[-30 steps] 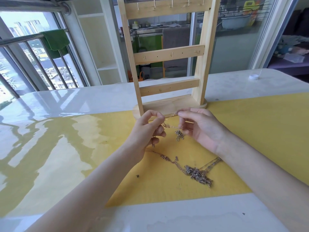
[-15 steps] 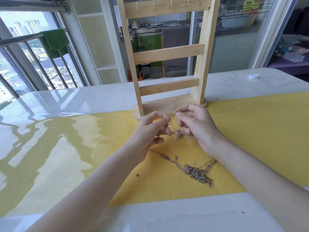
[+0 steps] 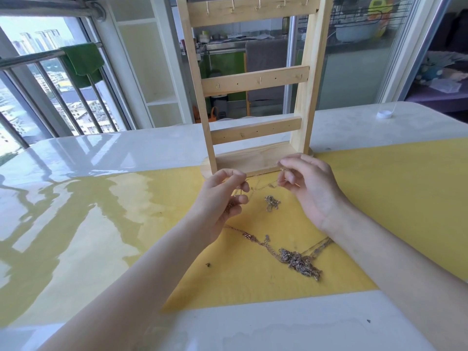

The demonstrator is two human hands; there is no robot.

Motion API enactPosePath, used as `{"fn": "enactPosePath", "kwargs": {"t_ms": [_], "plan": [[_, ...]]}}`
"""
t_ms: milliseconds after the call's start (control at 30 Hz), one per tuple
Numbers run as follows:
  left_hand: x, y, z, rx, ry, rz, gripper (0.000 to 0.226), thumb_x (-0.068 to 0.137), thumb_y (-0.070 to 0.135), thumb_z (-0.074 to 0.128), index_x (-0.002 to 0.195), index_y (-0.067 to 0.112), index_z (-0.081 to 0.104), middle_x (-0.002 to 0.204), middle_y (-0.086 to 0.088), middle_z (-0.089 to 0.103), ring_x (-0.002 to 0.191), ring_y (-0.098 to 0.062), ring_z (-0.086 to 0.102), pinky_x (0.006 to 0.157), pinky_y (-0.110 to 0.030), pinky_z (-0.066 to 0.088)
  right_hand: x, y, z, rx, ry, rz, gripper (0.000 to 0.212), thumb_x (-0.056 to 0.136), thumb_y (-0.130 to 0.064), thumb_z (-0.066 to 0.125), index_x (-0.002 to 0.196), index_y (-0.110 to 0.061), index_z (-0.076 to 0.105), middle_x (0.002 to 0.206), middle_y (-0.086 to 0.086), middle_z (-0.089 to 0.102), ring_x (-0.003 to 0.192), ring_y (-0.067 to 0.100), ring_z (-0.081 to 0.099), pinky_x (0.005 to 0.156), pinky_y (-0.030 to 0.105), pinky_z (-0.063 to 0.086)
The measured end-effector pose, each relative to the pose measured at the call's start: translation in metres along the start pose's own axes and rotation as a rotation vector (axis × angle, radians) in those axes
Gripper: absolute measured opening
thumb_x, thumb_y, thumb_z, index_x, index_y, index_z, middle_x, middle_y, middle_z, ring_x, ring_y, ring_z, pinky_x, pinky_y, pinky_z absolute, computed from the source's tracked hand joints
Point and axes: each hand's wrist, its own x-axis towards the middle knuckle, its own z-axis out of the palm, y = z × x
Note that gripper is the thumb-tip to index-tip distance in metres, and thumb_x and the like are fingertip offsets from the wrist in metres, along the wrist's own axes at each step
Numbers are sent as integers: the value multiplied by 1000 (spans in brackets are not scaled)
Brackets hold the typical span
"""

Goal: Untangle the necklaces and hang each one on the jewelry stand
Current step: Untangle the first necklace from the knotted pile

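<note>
White glossy counter [image 3: 106,158] with a yellow mat [image 3: 379,198] across its middle; strong window reflections on the left part. Railing with a green cloth [image 3: 82,63] at far left, high-rise view beyond. Glass doors and a kitchen area behind. Small white cap [image 3: 384,114] at far right of the counter.

Left hand [image 3: 217,206]: fingers [image 3: 241,184] curled, thumb and forefinger pinching a thin gold chain [image 3: 260,187]; a further bit of chain bunched under the lower fingers against the palm. Right hand [image 3: 311,188]: fingers curled, thumb and forefinger tips pinching a fine strand, other end of the same chain as far as visible. The chain runs between the two hands, slack, raised off the mat. A small silver clump [image 3: 271,202] hangs or lies just below that span, between the hands; cannot tell whether it touches the mat.

Nearer, on the mat: tangled pile of necklaces [image 3: 300,262], with a chain trailing left toward the left wrist and strands running right under the right forearm. Small dark speck [image 3: 208,264] left of the pile.

Wooden jewelry stand [image 3: 253,79] upright just beyond the hands, base straddling the far mat edge; three crossbars with small hooks, none carrying a necklace.
</note>
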Motion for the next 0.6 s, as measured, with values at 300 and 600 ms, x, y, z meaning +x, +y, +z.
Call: {"fn": "enactPosePath", "kwargs": {"t_ms": [300, 600], "plan": [[2, 5, -5, 70, 26, 46, 13, 94, 16, 55, 82, 18, 51, 62, 6, 49, 45, -7, 28, 38, -14, 26, 1, -1, -8, -153, -51, 34, 7, 91, -8, 58, 84, -10, 57, 51, -4, 43, 35, 7, 29, 35, 17, 18], [1, 12, -9, 191, 59, 254, 11, 97, 14, 51, 87, 11, 49, 59, 7, 55, 37, -7, 31, 37, -16, 25, 5, -1, -12, -553, -118, -29, 14, 86, -14, 59, 74, -10, 64, 81, 4, 61, 84, 13, 53, 80, 28, 43]]}}
